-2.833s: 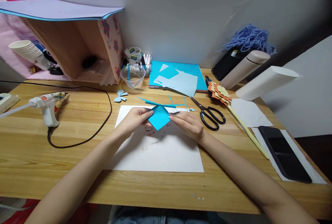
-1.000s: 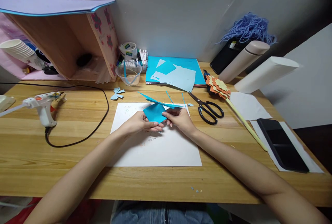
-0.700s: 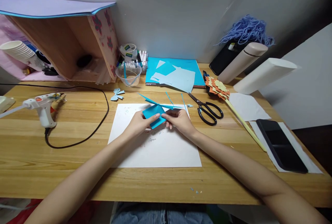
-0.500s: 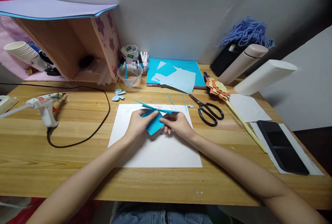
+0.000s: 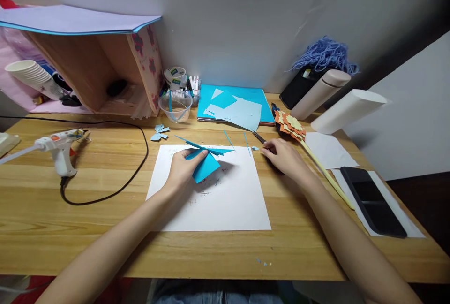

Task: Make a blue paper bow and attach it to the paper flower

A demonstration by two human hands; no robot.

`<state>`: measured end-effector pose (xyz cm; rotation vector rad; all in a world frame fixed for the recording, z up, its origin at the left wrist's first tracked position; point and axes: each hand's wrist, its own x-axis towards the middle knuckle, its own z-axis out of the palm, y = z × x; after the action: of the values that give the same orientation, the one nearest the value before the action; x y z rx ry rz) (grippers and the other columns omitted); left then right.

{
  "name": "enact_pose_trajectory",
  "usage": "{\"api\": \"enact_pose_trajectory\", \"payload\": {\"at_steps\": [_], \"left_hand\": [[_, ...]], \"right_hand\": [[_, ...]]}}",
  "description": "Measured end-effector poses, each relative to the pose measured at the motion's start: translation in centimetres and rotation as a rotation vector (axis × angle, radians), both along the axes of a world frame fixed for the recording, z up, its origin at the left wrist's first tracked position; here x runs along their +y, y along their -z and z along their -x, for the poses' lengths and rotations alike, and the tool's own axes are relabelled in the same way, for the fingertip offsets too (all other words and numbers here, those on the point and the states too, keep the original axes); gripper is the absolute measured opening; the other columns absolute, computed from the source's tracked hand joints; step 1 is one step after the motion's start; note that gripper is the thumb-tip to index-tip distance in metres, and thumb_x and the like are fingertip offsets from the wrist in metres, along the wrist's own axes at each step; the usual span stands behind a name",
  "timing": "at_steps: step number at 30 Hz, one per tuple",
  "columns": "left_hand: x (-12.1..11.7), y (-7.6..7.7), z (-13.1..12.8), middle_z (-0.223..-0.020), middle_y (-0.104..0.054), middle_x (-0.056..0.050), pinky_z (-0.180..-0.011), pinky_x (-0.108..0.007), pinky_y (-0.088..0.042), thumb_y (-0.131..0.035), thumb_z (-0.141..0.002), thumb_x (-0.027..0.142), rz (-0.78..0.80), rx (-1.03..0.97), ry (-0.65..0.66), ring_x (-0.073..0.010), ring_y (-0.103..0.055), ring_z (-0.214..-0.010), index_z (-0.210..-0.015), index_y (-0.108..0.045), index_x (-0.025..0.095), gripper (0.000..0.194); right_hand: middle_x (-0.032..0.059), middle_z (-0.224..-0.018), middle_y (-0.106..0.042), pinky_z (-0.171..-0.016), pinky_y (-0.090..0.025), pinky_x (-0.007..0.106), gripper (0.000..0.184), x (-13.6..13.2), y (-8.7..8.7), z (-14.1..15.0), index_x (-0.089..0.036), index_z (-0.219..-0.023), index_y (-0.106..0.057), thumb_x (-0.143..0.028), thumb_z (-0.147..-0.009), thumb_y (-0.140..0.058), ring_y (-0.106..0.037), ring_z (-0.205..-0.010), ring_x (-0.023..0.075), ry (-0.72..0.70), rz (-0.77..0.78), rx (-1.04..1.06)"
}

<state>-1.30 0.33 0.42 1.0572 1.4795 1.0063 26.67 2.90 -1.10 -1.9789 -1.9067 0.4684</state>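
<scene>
My left hand (image 5: 185, 169) pinches a folded piece of bright blue paper (image 5: 207, 167) between thumb and fingers. The folded piece hangs just over a marked white sheet (image 5: 242, 201), with thin pointed edges fanning out along its top. To the right of that sheet, my right hand (image 5: 286, 158) is closed over the black handles of a pair of scissors (image 5: 259, 137). The blades point to the back left, and the hand hides most of the handles. Thin blue strips (image 5: 247, 143) and a small pale blue scrap (image 5: 255, 148) lie near the blades.
A glue gun (image 5: 61, 151) with a looping black cord stands at left, near a pale blue paper bow (image 5: 160, 132). Behind are a clear plastic cup (image 5: 176, 107) and blue paper (image 5: 265, 107). A paper flower (image 5: 290, 125) and a phone (image 5: 372, 201) lie at right.
My right hand has let go of the blue paper and moved right onto the scissors. My left hand keeps the paper, now tilted slightly. The view has shifted a little.
</scene>
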Motion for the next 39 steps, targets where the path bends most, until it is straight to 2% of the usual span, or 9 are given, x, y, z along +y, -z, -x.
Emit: {"api": "enact_pose_trajectory", "payload": {"at_steps": [3,10,14,17,20,23,26,30,39], "left_hand": [[0.1,-0.1,0.2,-0.094,-0.072,-0.012,-0.077,-0.035,-0.049,-0.071,-0.064,0.048,-0.035,0.029,0.01,-0.027,-0.064,-0.088,-0.09,-0.071,0.011,0.045],[0.5,-0.7,0.8,-0.105,-0.069,-0.013,-0.085,-0.034,-0.047,-0.071,-0.065,0.047,-0.16,0.108,-0.029,-0.0279,-0.062,-0.097,-0.092,-0.069,0.011,0.045],[0.9,-0.7,1.2,-0.103,-0.07,-0.013,-0.085,-0.035,-0.047,-0.069,-0.068,0.047,-0.184,0.149,-0.033,-0.0278,-0.062,-0.097,-0.091,-0.069,0.011,0.043],[1.3,-0.1,1.7,-0.103,-0.069,-0.013,-0.084,-0.035,-0.048,-0.068,-0.068,0.046,-0.198,0.141,-0.056,-0.0276,-0.062,-0.097,-0.093,-0.069,0.011,0.043],[1.7,0.6,2.1,-0.1,-0.07,-0.012,-0.081,-0.034,-0.049,-0.069,-0.067,0.047,-0.201,0.134,-0.096,-0.0276,-0.063,-0.094,-0.091,-0.069,0.011,0.043],[1.9,0.9,2.3,-0.097,-0.071,-0.012,-0.078,-0.034,-0.049,-0.07,-0.065,0.047,-0.181,0.127,-0.129,-0.0271,-0.064,-0.091,-0.089,-0.07,0.011,0.042],[1.8,0.6,2.3,-0.097,-0.071,-0.012,-0.078,-0.034,-0.049,-0.07,-0.065,0.045,-0.136,0.09,-0.132,-0.0271,-0.064,-0.091,-0.089,-0.07,0.011,0.042],[1.3,-0.1,1.9,-0.098,-0.071,-0.012,-0.08,-0.034,-0.048,-0.071,-0.065,0.043,-0.094,0.053,-0.113,-0.0278,-0.063,-0.093,-0.088,-0.07,0.011,0.039],[0.7,-0.2,1.1,-0.096,-0.072,-0.011,-0.08,-0.034,-0.048,-0.068,-0.07,0.04,-0.182,0.115,-0.031,-0.0266,-0.064,-0.092,-0.089,-0.071,0.012,0.034]], "right_hand": [[0.016,-0.102,-0.058,-0.081,-0.045,0.037,0.035,-0.2,0.6,-2.9,-0.013,-0.097,-0.057,-0.039,-0.074,-0.059,-0.058,-0.095,0.0272,0.069,0.053,-0.219],[0.0179,-0.1,-0.059,-0.078,-0.044,0.037,0.042,-0.1,1.8,-4.8,-0.01,-0.102,-0.055,-0.036,-0.07,-0.06,-0.057,-0.095,0.0299,0.059,0.049,-0.33],[0.0139,-0.097,-0.061,-0.073,-0.044,0.033,0.037,-0.1,1.6,-4.5,-0.012,-0.095,-0.057,-0.036,-0.067,-0.061,-0.059,-0.088,0.0255,0.004,0.06,-0.192],[0.0102,-0.095,-0.062,-0.07,-0.043,0.03,0.031,-0.4,1.0,-3.1,-0.015,-0.091,-0.057,-0.031,-0.064,-0.061,-0.058,-0.084,0.0222,0.058,0.024,-0.029],[0.0033,-0.075,-0.058,-0.057,-0.04,0.026,0.03,-1.1,0.3,-0.9,-0.017,-0.089,-0.054,-0.037,-0.068,-0.062,-0.053,-0.064,0.0155,0.105,0.062,0.343],[-0.0043,-0.057,-0.043,-0.042,-0.03,0.022,0.042,-2.4,-0.1,1.6,-0.018,-0.083,-0.05,-0.06,-0.075,-0.055,-0.038,-0.045,0.0093,-0.063,0.356,0.945],[-0.0025,-0.066,-0.045,-0.041,-0.037,0.023,0.067,-4.1,0.0,3.6,-0.018,-0.087,-0.051,-0.081,-0.066,-0.044,-0.041,-0.046,0.0082,-0.347,0.645,1.302],[-0.0001,-0.068,-0.048,-0.047,-0.049,0.03,0.083,-5.8,0.7,5.4,-0.015,-0.087,-0.051,-0.09,-0.059,-0.028,-0.047,-0.049,0.0103,-0.549,0.965,1.344],[-0.003,-0.052,-0.046,-0.042,-0.047,0.025,0.077,-6.8,2.3,6.4,-0.015,-0.079,-0.051,-0.084,-0.07,-0.018,-0.049,-0.042,0.0108,-0.657,0.964,1.223]]}}
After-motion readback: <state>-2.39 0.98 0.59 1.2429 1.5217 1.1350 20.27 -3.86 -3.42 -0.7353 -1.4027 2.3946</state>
